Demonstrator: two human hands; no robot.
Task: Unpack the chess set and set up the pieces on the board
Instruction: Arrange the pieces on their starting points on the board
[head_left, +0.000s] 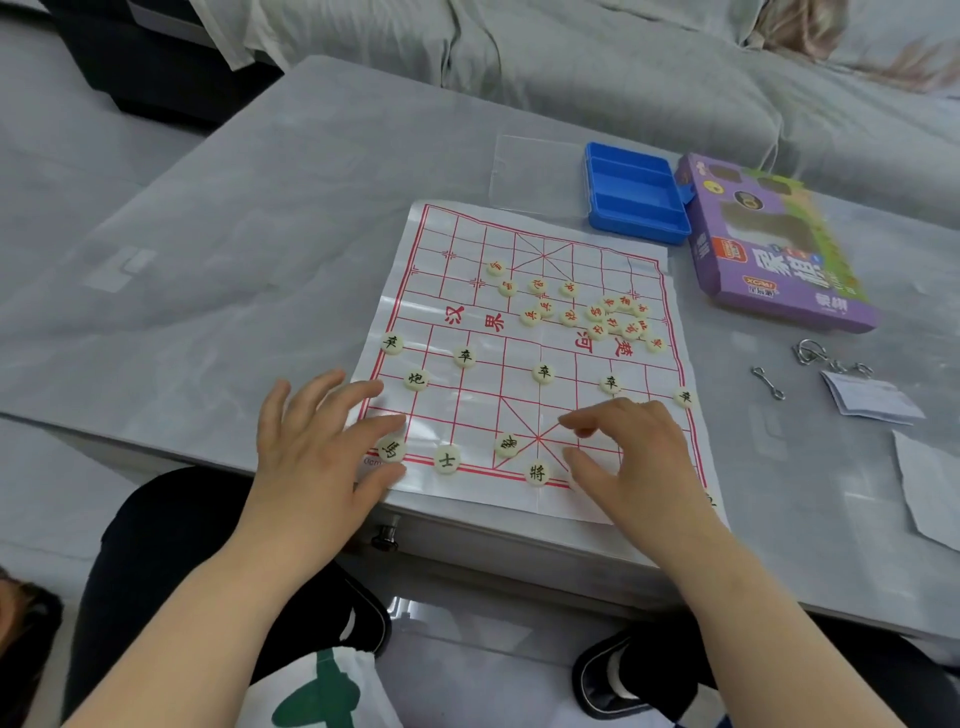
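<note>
While the red pieces (608, 319) lie in a loose heap on the far right of the board (415, 291), the black side nearest the person is partly set out, so the step in hand looks like filling black's back rank.

Five black soldiers run across their row, from the left one (392, 343) to the right one (684, 397), and a cannon (415, 379) sits behind them on the left. Along the near edge stand a horse (392, 449), an advisor (447, 460) and the general (537, 473). An elephant (506, 444) sits a little farther in, seemingly off its point.

The left hand (317, 447) lies flat at the board's near left corner with its fingers spread and relaxed. The horse sits between forefinger and thumb, not gripped. The right hand (634, 457) hovers over the near right of the board with its fingers loosely curled. I cannot tell whether it holds a piece, since the palm hides whatever is beneath it.

Next, I judge, the horse needs nudging squarely onto its intersection, the near left corner still wants a chariot, and the elephant should go back to the near rank. After that the red heap must be sorted. The thin sheet could slide, so one hand ought to steady it.

The emptied blue case (636, 192) and the purple box (774, 249) lie beyond the board's far right corner on the table (260, 234).
</note>
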